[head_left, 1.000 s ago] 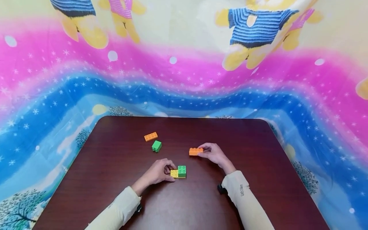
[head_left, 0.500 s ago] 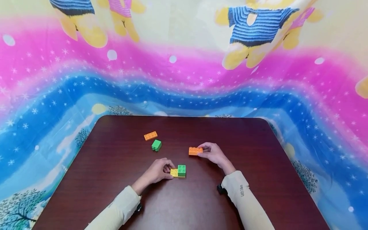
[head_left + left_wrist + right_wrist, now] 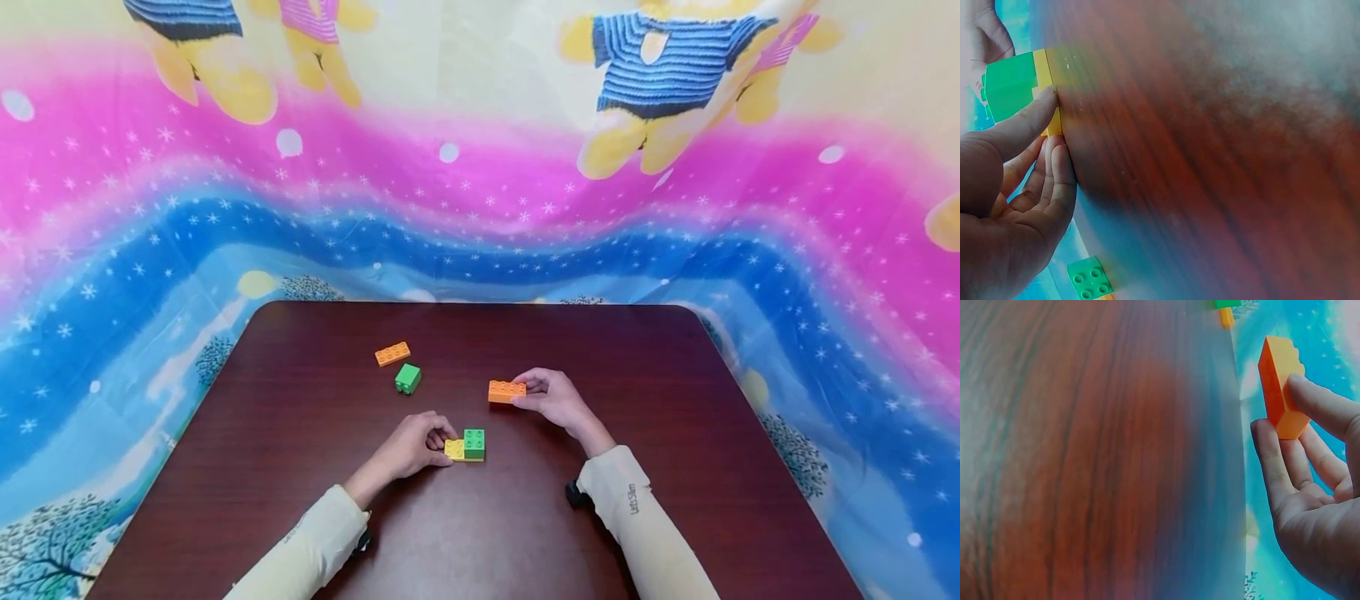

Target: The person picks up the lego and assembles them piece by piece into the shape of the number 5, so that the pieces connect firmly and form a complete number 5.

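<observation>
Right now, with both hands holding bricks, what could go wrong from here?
The right hand grips the orange brick only near one end, so it might tilt or slip under pressure. The left hand pinches the yellow plate at the end away from the green block; a bump on that block could twist the plate.

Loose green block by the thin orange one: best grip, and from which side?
I'd pinch the green block across its smooth left and right faces, coming from above and the near side. It lies tipped over, studs facing near, so the sides look flat for fingers; the thin orange block lies just beyond, crowding the far-left approach.
</observation>
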`<state>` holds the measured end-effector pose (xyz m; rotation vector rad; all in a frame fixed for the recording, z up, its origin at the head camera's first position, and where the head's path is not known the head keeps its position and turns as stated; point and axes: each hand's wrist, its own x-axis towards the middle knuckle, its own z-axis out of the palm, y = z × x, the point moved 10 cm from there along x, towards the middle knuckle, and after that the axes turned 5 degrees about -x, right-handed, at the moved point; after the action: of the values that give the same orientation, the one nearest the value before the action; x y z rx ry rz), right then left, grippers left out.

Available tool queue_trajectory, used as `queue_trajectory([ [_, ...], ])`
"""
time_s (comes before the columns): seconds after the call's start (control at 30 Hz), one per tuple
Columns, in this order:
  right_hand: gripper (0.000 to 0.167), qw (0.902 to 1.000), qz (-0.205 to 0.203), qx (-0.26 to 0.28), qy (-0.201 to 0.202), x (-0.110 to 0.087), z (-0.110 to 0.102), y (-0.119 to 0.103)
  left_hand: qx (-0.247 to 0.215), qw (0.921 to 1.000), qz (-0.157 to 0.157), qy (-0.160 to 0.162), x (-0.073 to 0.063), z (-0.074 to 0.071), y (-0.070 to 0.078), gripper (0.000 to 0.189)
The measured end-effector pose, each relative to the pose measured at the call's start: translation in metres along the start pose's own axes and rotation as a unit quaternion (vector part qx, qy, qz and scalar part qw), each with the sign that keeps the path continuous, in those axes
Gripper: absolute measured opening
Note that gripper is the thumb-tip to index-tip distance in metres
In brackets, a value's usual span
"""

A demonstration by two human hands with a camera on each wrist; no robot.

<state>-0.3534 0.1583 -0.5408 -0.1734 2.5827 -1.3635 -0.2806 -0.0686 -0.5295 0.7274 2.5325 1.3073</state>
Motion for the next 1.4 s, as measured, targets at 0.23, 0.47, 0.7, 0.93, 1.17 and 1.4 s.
queue_trajectory([
  [0.23,0.032,0.9998,-0.015,0.011,-0.001,-0.006,0.001,-0.015,0.005,1.0000,0.000,0.000,-0.001,0.002,0.001,0.028],
  [0.47,0.033,0.9995,-0.023,0.021,-0.004,-0.014,0.003,-0.024,0.016,0.9999,-0.004,-0.004,-0.002,0.005,-0.002,0.028],
  [0.7,0.033,0.9988,-0.046,0.017,-0.008,-0.019,0.006,-0.035,0.008,0.9999,0.005,-0.003,-0.003,0.004,-0.001,0.028],
  [0.93,0.034,0.9974,-0.066,0.023,-0.015,-0.026,0.011,-0.047,0.007,1.0000,0.002,-0.004,-0.002,0.001,-0.001,0.028],
  [1.17,0.036,0.9966,-0.074,0.027,-0.024,-0.032,0.020,-0.053,0.014,0.9999,0.000,-0.002,-0.001,0.001,-0.002,0.028],
  [1.4,0.036,0.9963,-0.077,0.022,-0.030,-0.038,0.027,-0.059,0.016,0.9998,0.007,0.000,-0.001,0.002,-0.002,0.029],
])
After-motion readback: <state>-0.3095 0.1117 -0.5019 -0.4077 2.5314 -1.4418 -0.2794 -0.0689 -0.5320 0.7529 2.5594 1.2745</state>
